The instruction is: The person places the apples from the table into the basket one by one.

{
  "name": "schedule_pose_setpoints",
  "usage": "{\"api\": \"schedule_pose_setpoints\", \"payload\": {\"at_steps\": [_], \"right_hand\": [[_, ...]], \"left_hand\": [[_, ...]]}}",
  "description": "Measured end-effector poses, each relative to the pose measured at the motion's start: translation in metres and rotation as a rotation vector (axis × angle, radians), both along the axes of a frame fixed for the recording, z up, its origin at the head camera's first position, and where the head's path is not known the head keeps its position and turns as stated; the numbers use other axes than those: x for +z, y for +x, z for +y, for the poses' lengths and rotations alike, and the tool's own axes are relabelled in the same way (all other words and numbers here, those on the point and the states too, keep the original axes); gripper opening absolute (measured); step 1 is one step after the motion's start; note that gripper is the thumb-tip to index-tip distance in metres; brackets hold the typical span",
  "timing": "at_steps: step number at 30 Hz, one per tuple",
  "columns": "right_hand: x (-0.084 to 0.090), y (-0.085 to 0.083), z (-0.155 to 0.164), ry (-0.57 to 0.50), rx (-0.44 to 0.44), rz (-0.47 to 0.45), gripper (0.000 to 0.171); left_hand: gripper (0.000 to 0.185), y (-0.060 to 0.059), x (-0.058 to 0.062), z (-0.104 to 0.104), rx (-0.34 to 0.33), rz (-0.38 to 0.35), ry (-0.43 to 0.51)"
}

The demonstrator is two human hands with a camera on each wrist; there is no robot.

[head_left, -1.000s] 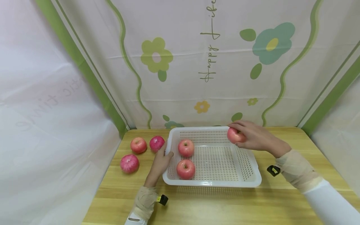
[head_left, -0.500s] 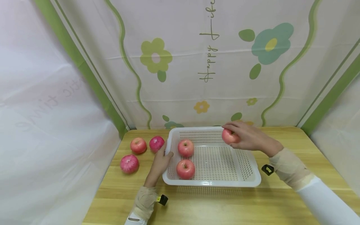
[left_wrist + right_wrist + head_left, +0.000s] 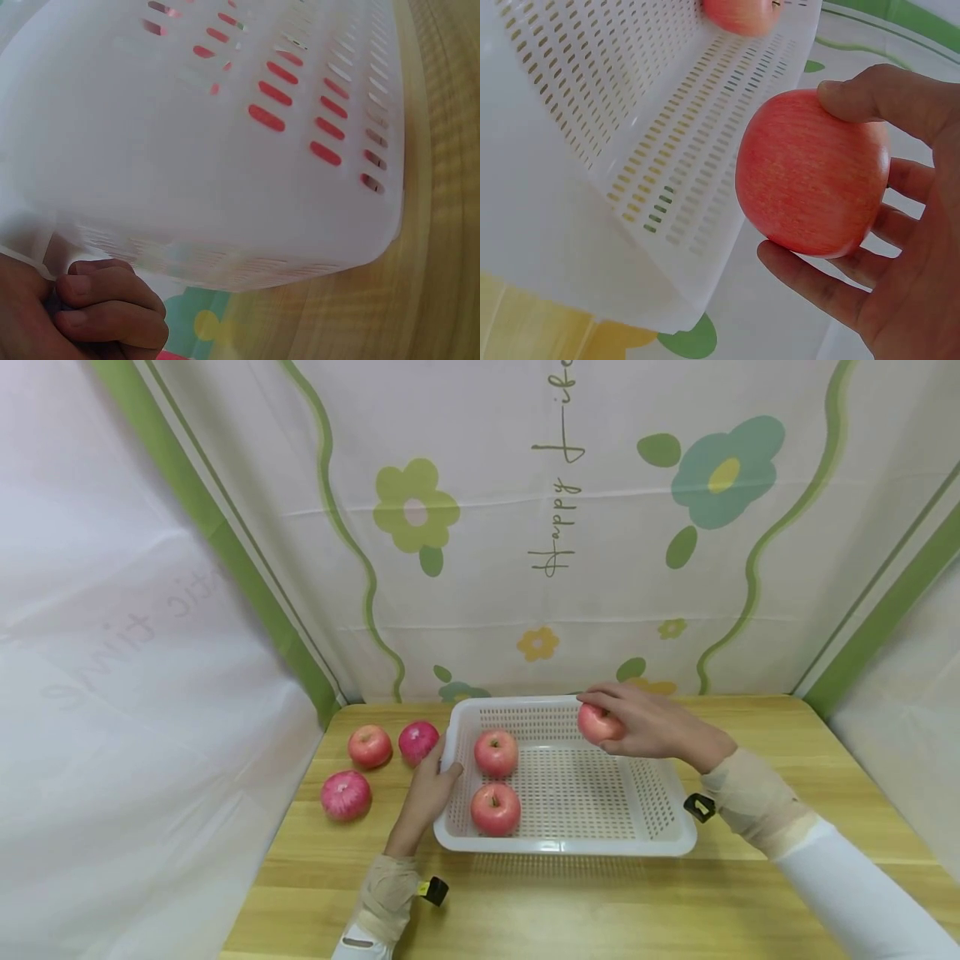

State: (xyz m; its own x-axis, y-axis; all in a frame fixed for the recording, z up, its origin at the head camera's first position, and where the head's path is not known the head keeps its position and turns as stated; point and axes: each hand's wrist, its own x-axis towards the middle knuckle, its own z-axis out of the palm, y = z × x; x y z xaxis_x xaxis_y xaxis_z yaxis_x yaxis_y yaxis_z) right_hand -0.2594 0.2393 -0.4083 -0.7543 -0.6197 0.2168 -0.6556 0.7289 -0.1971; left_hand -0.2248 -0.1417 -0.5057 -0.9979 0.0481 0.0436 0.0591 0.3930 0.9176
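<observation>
A white perforated plastic basket (image 3: pixel 566 846) stands on the wooden table, with two red apples (image 3: pixel 496 809) along its left side. My left hand (image 3: pixel 431 792) grips the basket's left rim, thumb over the inner side; in the left wrist view its curled fingers (image 3: pixel 120 311) show beneath the basket wall. Over the back right part of the basket, my right hand (image 3: pixel 647 724) holds another apple (image 3: pixel 597 724). The right wrist view shows this apple (image 3: pixel 810 176) between the thumb on one side and the fingers on the other.
Left of the basket on the table lie an apple (image 3: pixel 370 747), a purple-pink onion (image 3: pixel 418 742) close to my left hand, and a second onion (image 3: pixel 346 796). A printed curtain (image 3: pixel 465 610) hangs behind the table's back edge.
My right hand has carried its apple leftward, from the basket's back right corner to farther over the inside. My left hand stays on the rim.
</observation>
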Motion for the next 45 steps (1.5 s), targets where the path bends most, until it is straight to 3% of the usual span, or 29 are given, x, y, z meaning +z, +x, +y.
{"api": "schedule_pose_setpoints", "payload": {"at_steps": [13, 45], "right_hand": [[0.003, -0.004, -0.015, -0.009, 0.028, -0.016, 0.07], [-0.011, -0.018, -0.047, 0.039, 0.051, -0.027, 0.069]], "left_hand": [[0.07, -0.002, 0.0, 0.0, 0.004, 0.013, 0.009], [0.07, 0.0, 0.001, 0.002, 0.005, 0.009, 0.002]]}}
